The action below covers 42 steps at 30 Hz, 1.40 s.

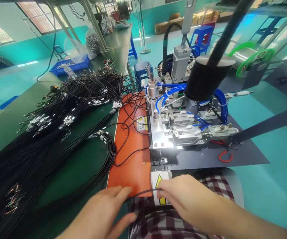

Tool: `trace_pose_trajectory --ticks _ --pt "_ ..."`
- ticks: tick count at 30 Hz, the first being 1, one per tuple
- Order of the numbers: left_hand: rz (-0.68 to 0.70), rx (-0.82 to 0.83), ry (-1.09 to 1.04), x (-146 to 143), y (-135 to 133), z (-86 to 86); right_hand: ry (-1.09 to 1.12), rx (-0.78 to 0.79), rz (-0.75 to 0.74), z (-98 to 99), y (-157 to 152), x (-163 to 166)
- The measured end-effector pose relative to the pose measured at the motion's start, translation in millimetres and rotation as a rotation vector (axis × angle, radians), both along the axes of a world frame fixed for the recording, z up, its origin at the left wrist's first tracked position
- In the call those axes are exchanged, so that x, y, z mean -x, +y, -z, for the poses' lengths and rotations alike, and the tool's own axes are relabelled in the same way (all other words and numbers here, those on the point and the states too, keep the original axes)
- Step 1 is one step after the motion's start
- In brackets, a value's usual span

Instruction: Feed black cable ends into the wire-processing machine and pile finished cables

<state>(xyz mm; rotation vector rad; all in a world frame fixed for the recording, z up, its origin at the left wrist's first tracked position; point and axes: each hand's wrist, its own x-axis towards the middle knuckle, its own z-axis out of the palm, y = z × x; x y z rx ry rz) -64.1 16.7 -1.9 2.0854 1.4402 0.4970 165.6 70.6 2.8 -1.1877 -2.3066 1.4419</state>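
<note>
Left of the orange plate (133,142), uncountable black cable bundles (39,149) lie. At its near edge, the left hand (103,207) has thumb and fingers apart; whether these grip one black cable (143,192), I cannot tell. Two yellow-marked labels, unreadable, follow: one on the plate (141,123), one just right (159,178), where the right hand (187,192) pinches that cable.

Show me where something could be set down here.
Bare patches: orange panel between looping cable and left hand; green table left of the curved bundle; grey plate right of the red handles. Crowded: the heaped cables and the machine.
</note>
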Motion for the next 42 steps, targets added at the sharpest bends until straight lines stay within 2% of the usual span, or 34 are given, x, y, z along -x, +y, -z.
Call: trace_pose_trajectory --ticks 2,5,8,11,13,15,18,20,24,29,36,42 --pt "-0.013 0.193 -0.104 -20.4 -1.0 7.3 0.001 -0.086 -0.041 9.1 -3.6 2.9" --pt "-0.029 0.383 -0.253 -34.7 7.3 6.4 0.081 -0.023 0.075 19.6 -4.1 -6.4" --pt "-0.069 0.481 -0.293 -35.2 14.9 1.0 0.119 0.078 0.120 15.5 0.1 -17.1" --pt "-0.041 0.532 -0.302 -40.1 19.2 -0.2 0.087 -0.015 0.154 10.3 1.8 -16.2" --pt "-0.030 0.515 -0.373 -48.3 23.9 2.5 0.117 -0.042 0.187 13.9 0.5 -13.6" --pt "-0.043 0.533 -0.496 -57.0 31.3 6.6 0.209 0.081 0.247 21.4 -0.8 -14.4" --pt "-0.080 0.662 -0.698 -64.4 44.4 11.4 0.343 0.343 0.387 30.2 0.6 -22.8" --pt "-0.111 0.732 -0.790 -65.5 50.7 12.8 0.413 0.422 0.474 31.6 2.9 -28.3" --pt "-0.133 0.767 -0.810 -66.5 53.5 14.1 0.571 0.525 0.570 33.7 3.9 -28.5" --pt "-0.134 0.771 -0.802 -69.6 50.1 15.6 0.714 0.570 0.641 46.7 -0.4 -22.2" --pt "-0.131 0.810 -0.803 -67.6 46.3 20.6 0.741 0.551 0.672 46.9 -1.3 -17.4" --pt "-0.126 0.803 -0.865 -68.9 47.3 18.4 0.756 0.575 0.688 47.5 -2.7 -8.6"
